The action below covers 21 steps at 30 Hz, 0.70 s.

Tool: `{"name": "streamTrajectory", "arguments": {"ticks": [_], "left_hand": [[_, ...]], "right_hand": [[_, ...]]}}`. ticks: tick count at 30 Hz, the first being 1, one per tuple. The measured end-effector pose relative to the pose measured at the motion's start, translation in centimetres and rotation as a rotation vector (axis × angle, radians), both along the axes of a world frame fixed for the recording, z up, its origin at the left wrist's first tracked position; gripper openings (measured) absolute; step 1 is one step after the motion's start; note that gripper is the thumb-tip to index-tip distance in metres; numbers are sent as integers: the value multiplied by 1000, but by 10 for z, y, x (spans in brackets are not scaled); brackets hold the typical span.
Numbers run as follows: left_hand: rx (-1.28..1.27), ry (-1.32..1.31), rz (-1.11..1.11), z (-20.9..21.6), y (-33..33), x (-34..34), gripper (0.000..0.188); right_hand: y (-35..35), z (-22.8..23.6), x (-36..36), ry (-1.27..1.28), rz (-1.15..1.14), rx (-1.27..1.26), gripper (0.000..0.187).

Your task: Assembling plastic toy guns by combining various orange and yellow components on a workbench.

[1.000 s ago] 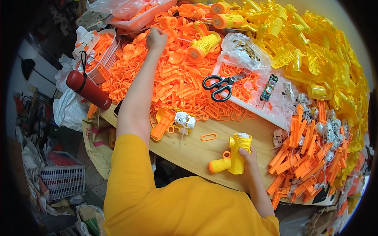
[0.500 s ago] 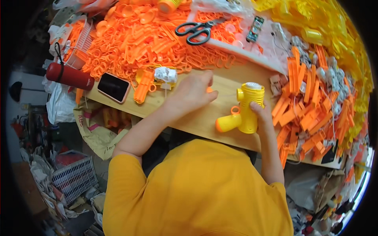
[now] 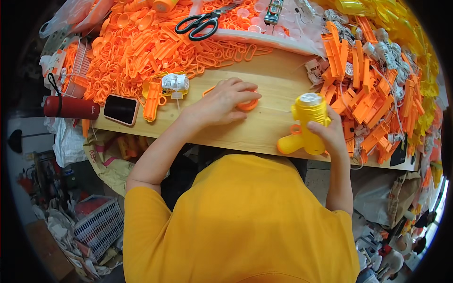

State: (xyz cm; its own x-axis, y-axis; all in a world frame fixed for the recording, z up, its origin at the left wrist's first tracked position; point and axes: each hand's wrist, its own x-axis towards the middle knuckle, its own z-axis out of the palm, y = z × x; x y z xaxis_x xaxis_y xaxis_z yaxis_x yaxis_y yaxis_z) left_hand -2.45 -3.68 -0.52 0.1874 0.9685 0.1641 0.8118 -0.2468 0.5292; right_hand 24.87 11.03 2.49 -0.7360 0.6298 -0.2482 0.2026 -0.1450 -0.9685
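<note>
Right hand [image 3: 334, 132] has the yellow unit [image 3: 309, 118], grip clamped round the barrel, thumb on the front, fingers mostly hidden behind. Unit is near upright, slight tilt, at the near edge of the desk [image 3: 269, 127], right of mid-edge; can't tell if its base touches wood. Left hand [image 3: 225, 101] is over mid-desk, fingers and thumb apart around an orange ring [image 3: 248, 104] and touching it; can't tell if it's pinched or only covered. Thin orange loop [image 3: 206, 91] lies just left of that hand, partly hidden. Status on the yellow unit: white disc [image 3: 311, 98] sits in the top, side handle [image 3: 291, 143] is joined on, small orange eyelet [image 3: 295, 129] is at the handle joint. Body reads as closed, so I'd call it mostly built; inside not visible. Ring and loop are off it, both loose on the desk. Second unit, left of the left hand, looks much less far along: white module [image 3: 175, 82] exposed beside an orange part [image 3: 152, 99], a bit of yellow shell behind. Plenty unbuilt beyond that: orange heap [image 3: 155, 47] along the far edge, orange channels [image 3: 373, 94] mixed with wired white modules at the right end. Scissors [image 3: 207, 22] lie at the far side by the white tray [image 3: 264, 37], not in use. Phone [image 3: 121, 109] and red bottle [image 3: 78, 107] sit at the left end, clear of both hands.
</note>
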Motion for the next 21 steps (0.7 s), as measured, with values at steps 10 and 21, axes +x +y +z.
{"name": "streamTrajectory", "arguments": {"ticks": [10,21], "left_hand": [[-276,-1226,243,43,4,6,48],[-356,-1253,211,43,-13,11,46]], "right_hand": [[-26,17,-59,-135,334,173,53],[-38,25,-74,-176,408,212,52]]}}
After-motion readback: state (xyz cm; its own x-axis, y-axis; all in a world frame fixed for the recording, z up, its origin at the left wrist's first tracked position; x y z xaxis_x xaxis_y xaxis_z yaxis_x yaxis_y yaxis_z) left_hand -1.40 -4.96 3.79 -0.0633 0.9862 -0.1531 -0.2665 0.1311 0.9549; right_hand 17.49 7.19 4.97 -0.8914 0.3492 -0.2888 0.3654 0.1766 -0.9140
